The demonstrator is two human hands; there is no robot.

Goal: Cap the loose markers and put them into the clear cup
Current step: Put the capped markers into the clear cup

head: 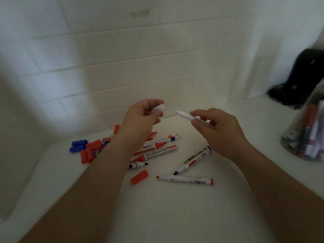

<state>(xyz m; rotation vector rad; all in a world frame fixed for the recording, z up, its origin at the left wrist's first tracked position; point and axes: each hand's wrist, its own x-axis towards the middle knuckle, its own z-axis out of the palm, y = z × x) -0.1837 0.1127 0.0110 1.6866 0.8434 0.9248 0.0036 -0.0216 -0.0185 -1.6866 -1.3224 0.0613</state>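
Note:
My right hand (217, 130) pinches a thin white marker (186, 116) above the counter, its bare tip pointing left. My left hand (143, 116) holds a small white cap (160, 107) between thumb and fingers, a short gap from that tip. Under my left forearm lies a pile of uncapped markers (157, 149). Loose red caps (91, 149) and blue caps (78, 145) sit at its left. Apart from the pile lie a red cap (139, 177), a black-tipped marker (192, 160) and a red-tipped marker (185, 179). The clear cup (305, 137) at the right edge holds several markers.
The white counter (166, 207) ends at a tiled white wall (140, 67) behind the hands. A black object with a cord (301, 79) stands at the back right, behind the cup. A raised white ledge runs along the left side.

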